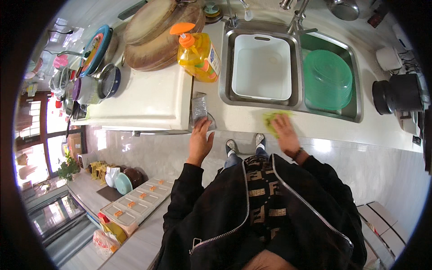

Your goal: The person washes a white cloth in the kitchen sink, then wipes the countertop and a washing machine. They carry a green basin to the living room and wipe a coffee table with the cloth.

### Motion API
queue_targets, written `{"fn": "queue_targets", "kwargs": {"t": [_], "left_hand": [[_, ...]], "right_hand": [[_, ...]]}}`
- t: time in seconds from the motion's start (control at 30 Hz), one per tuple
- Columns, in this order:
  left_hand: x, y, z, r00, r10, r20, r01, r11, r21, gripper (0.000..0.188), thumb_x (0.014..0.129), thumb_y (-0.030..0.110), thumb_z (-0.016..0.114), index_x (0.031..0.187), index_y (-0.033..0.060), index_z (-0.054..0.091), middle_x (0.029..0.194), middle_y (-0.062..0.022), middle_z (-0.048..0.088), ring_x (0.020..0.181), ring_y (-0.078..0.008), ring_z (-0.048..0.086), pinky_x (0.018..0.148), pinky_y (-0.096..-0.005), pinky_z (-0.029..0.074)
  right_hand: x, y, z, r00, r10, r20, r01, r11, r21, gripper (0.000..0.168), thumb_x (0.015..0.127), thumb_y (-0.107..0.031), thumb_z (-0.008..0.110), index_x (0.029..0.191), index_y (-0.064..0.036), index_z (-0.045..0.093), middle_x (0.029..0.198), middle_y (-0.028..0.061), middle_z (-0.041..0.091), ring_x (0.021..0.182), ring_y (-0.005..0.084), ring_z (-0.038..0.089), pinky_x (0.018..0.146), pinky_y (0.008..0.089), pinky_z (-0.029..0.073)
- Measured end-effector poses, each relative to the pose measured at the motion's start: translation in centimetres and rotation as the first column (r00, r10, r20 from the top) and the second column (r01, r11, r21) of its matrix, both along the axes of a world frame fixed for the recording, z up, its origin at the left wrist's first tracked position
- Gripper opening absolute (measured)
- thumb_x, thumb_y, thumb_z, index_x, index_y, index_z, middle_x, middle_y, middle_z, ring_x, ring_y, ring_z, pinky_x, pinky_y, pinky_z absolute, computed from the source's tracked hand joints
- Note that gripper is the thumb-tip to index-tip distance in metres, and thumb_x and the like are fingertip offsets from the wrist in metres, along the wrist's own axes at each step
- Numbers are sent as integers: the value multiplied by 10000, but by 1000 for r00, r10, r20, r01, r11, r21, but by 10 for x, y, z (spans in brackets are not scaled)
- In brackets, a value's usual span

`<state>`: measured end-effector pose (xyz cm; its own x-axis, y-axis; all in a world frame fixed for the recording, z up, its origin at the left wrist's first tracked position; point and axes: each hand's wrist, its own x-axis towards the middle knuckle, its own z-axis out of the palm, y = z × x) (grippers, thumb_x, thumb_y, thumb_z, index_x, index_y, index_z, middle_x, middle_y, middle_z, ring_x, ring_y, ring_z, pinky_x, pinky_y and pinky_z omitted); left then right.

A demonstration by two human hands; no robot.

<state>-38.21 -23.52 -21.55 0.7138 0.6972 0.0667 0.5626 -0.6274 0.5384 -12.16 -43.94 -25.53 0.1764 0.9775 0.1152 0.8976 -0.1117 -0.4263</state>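
My right hand presses a crumpled yellow-green cloth against the counter's front edge, just before the double sink. Farther left, the fingertips of my left hand rest on the lower end of a crinkled silvery strip; whether they grip it is unclear. That strip lies beside the edge of a raised white board or lid. Behind it stands a pump bottle of orange-yellow liquid. A white plastic basin sits in the left sink bowl, and a green plastic basket or colander in the right one.
Round wooden chopping boards lie at the back left, near a pot and stacked dishes. The faucet rises behind the sink. A black appliance stands at the far right. Behind me, a lidded compartment box rests on another counter.
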Motion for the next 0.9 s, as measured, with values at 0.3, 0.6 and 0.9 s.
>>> {"fn": "queue_targets", "kwargs": {"t": [0.3, 0.6, 0.9], "left_hand": [[-23, 17, 4, 980, -179, -89, 186, 980, 71, 411, 742, 119, 575, 1138, 68, 477, 1234, -110, 426, 1192, -330, 336, 962, -430, 288], [-51, 27, 12, 962, -271, -21, 272, 961, 50, 378, 736, 105, 587, 1104, 65, 510, 1186, -107, 473, 1143, -321, 389, 935, -397, 333], [-83, 28, 19, 980, -186, 76, 186, 982, 16, 313, 747, 128, 587, 1048, 59, 537, 1110, -109, 525, 1082, -303, 457, 911, -382, 375]], "right_hand": [[-102, 95, 18, 963, 271, 1, -271, 961, 53, 498, 698, -121, 530, 1190, -135, 456, 1326, 143, 322, 1241, 351, 264, 1020, 443, 239], [17, -60, -13, 857, -510, -74, 515, 854, 75, 523, 733, -69, 482, 1250, -118, 420, 1350, 131, 303, 1248, 313, 273, 1030, 406, 231], [110, -84, -28, 510, -741, 437, 859, 466, -211, 187, 749, -173, 465, 794, -75, 619, 724, 158, 613, 712, 372, 575, 649, 470, 453]]}}
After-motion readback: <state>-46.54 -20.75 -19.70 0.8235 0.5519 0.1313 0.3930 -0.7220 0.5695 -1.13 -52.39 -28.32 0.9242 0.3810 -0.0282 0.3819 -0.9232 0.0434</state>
